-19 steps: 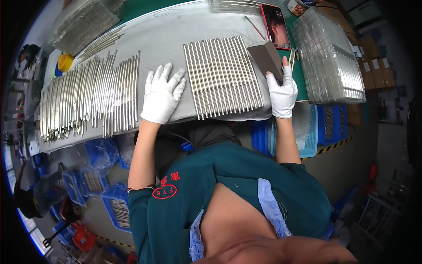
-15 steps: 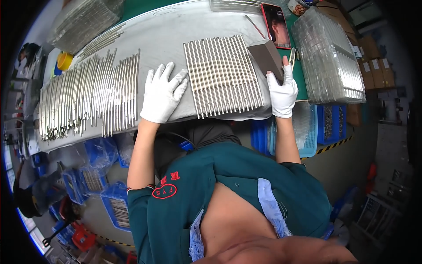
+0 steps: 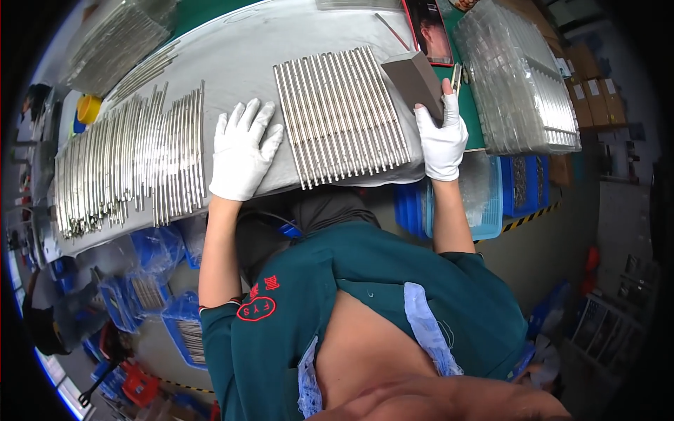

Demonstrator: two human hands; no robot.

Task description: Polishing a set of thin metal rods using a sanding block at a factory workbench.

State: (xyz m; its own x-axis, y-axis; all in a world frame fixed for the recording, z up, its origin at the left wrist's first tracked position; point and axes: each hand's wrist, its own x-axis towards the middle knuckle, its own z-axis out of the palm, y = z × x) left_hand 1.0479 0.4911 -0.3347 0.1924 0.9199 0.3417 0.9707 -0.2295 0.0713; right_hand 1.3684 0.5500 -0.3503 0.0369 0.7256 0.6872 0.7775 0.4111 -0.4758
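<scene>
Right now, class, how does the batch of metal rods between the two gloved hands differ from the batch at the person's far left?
The middle rods lie in one tidy, parallel row; the left rods are more numerous, uneven and overlapping. The left hand rests flat between the batches; the right hand holds a grey block by the middle rods. Both batches are silvery, on grey cloth.

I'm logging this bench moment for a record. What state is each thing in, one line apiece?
Left hand: gloved, flat on the grey table cover, fingers spread.
Right hand: gloved, gripping the dark block.
Dark block: tilted, on the right edge of the rod row.
Middle rod row: neat, side by side.
Left rod batch: laid out, looser, uneven ends.
Clear trays: stacked at the right.
</scene>
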